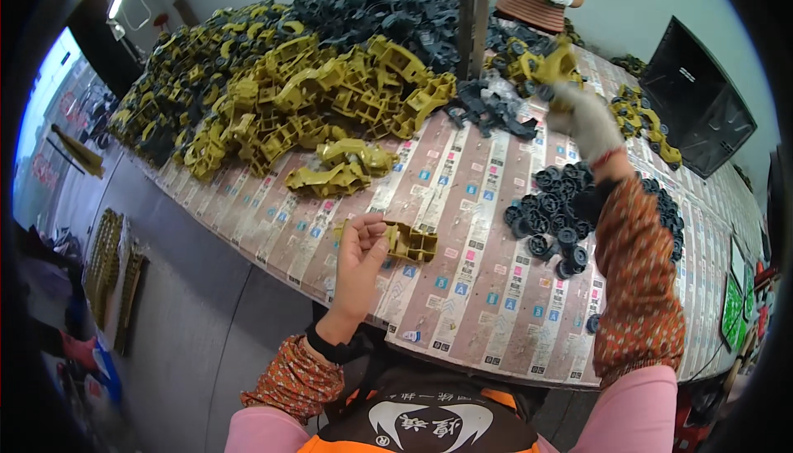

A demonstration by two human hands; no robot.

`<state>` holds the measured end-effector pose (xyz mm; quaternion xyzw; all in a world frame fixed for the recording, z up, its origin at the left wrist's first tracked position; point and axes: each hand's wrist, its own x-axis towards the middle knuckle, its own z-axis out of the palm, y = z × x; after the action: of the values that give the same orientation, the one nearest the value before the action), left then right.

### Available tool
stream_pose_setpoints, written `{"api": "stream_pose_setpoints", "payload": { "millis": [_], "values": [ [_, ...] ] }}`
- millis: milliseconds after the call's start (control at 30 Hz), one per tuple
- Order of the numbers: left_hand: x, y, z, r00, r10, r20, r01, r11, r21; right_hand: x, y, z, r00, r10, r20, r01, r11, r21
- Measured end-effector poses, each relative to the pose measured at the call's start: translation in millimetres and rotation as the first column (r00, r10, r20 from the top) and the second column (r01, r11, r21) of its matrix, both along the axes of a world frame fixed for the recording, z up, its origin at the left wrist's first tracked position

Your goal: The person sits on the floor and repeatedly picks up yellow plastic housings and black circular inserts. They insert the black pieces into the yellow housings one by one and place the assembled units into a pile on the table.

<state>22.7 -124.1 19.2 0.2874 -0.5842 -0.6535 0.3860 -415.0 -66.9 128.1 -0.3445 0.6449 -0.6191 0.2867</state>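
A broad tabletop covered in pink-and-white striped printed paper (512,347) spread across the view. On its far left side lay a great heap of mixed mustard-yellow and dark-grey plastic parts (173,81), running into a heap of hollow mustard-yellow plastic shells (306,98), with a tangled pile of dark blue-grey plastic frames (372,11) behind. A flat black rectangular panel (694,98) leaned at the far right. A cluster of small black plastic wheels (557,205) sat below the right hand (582,118), which wore a whitish glove and reached out near a blurred mustard-yellow piece (563,61); I could not tell whether its fingers were clamped on it. The bare left hand (362,245) had its fingers curled toward the thumb, over 1 mustard-yellow plastic shell with box-like compartments (417,243), though I could not tell whether it gripped it. That shell was near the table's front edge, glossy and boxy, its open hollows split by thin straight walls, its left part hidden behind the hand.
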Motion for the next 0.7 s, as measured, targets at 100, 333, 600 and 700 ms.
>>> {"api": "stream_pose_setpoints", "payload": {
  "millis": [100, 333, 600, 700],
  "values": [
    [7.9, -21.5, -0.8, 0.989, 0.089, 0.117, -0.06, 0.971, -0.233, -55.5, -24.8, 24.4, 0.989, -0.024, 0.144, 0.056, 0.972, -0.229],
    [14.9, -52.1, 26.6, 0.82, 0.313, 0.48, 0.289, 0.498, -0.818, 55.7, 3.7, 10.9, 0.988, -0.073, -0.138, 0.081, 0.995, 0.053],
    [-12.9, -40.3, 40.4, 0.517, 0.062, 0.854, 0.779, 0.379, -0.499, 115.9, 135.4, -38.0, 0.935, 0.057, -0.35, 0.071, 0.937, 0.343],
    [-19.3, -29.9, 37.2, 0.494, -0.03, 0.869, 0.82, 0.347, -0.455, 114.4, 175.3, -35.8, 0.855, 0.041, -0.517, 0.218, 0.876, 0.431]
  ]
}}
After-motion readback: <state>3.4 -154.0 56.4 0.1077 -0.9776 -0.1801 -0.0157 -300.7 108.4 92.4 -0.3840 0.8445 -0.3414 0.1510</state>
